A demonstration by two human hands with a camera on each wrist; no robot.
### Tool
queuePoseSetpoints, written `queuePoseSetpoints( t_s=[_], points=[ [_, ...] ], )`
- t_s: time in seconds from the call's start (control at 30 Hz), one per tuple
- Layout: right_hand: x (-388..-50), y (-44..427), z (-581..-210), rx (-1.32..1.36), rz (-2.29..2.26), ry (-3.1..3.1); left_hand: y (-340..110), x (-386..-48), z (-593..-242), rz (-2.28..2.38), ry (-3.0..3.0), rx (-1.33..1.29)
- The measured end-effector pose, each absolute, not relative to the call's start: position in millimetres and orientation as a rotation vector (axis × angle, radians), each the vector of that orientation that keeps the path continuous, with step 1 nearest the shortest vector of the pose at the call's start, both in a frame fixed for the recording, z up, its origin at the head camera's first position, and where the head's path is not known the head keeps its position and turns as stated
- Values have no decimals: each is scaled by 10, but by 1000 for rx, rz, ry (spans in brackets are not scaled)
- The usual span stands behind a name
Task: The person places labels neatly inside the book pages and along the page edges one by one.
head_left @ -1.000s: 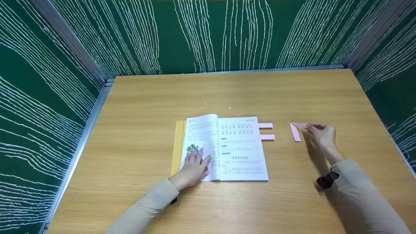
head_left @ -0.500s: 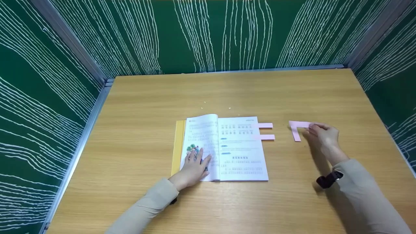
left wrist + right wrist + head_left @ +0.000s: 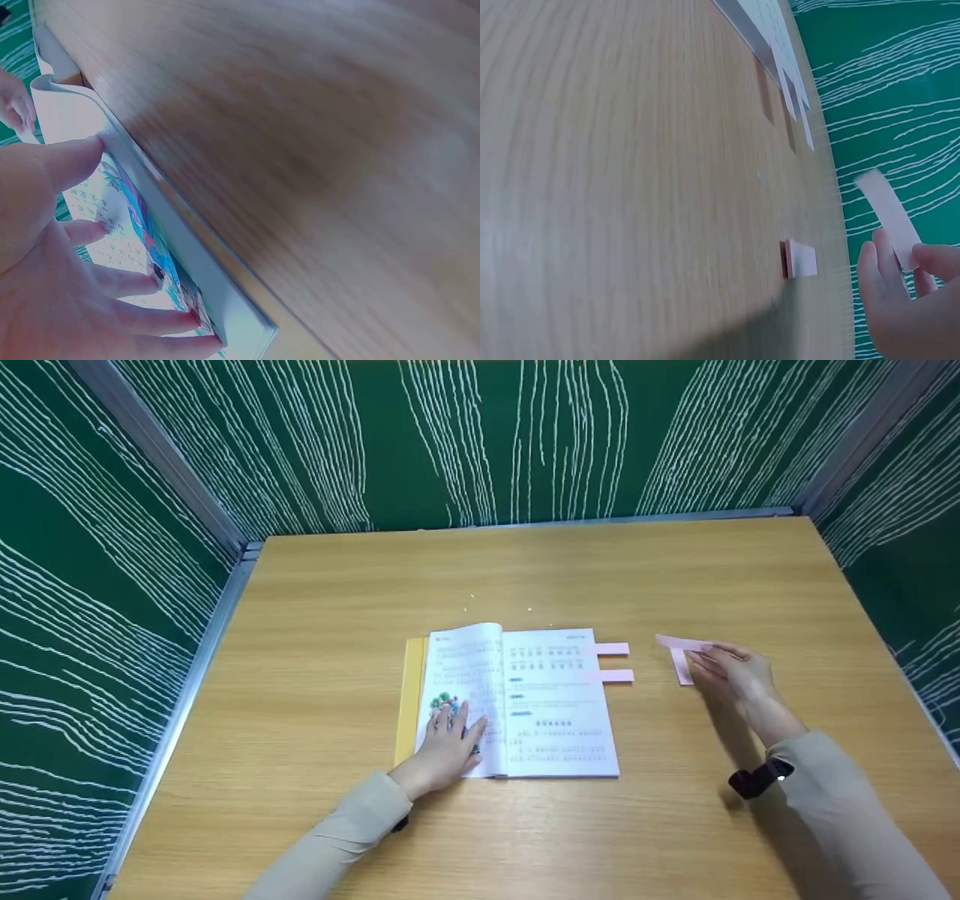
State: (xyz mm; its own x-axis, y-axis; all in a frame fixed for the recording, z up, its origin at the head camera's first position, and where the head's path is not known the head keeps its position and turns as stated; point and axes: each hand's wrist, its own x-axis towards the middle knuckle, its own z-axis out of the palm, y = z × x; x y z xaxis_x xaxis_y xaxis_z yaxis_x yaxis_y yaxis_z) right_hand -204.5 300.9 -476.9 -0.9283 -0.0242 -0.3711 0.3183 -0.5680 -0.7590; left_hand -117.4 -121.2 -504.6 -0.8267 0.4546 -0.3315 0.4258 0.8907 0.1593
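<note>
An open book (image 3: 559, 712) with printed pages lies mid-table, its yellow cover edge (image 3: 410, 697) showing at the left. My left hand (image 3: 442, 750) rests with spread fingers on the left page, over a coloured picture. Two pink sticky notes (image 3: 618, 676) stick out from the right page's edge. To the right of the book, my right hand (image 3: 742, 679) pinches a pink sticky note strip (image 3: 679, 643) between thumb and fingers. In the right wrist view that strip (image 3: 889, 210) is held above the table. Below it a small pad of pink sticky notes (image 3: 681, 669) lies on the table.
The wooden table (image 3: 322, 585) is enclosed by green walls (image 3: 420, 442) with white wavy lines and metal frame edges. Several tiny white scraps (image 3: 529, 609) lie behind the book. A dark device (image 3: 759, 778) is strapped at the right wrist.
The right hand has lifted the pink strip off the pad and moved it slightly left; the strip now stands apart from the pad. The left hand and the book have stayed still.
</note>
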Motion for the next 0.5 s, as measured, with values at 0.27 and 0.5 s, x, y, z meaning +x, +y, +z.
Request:
queuePoseSetpoints(
  t_s=[0.27,0.5],
  points=[
    [-2187,3085,-5153,296,-2564,1417,-1211,-1183,-5022,159,2658,616],
    [-2246,3128,-5363,155,-2556,1394,-1220,-1174,-5026,169,2660,607]
  ],
)
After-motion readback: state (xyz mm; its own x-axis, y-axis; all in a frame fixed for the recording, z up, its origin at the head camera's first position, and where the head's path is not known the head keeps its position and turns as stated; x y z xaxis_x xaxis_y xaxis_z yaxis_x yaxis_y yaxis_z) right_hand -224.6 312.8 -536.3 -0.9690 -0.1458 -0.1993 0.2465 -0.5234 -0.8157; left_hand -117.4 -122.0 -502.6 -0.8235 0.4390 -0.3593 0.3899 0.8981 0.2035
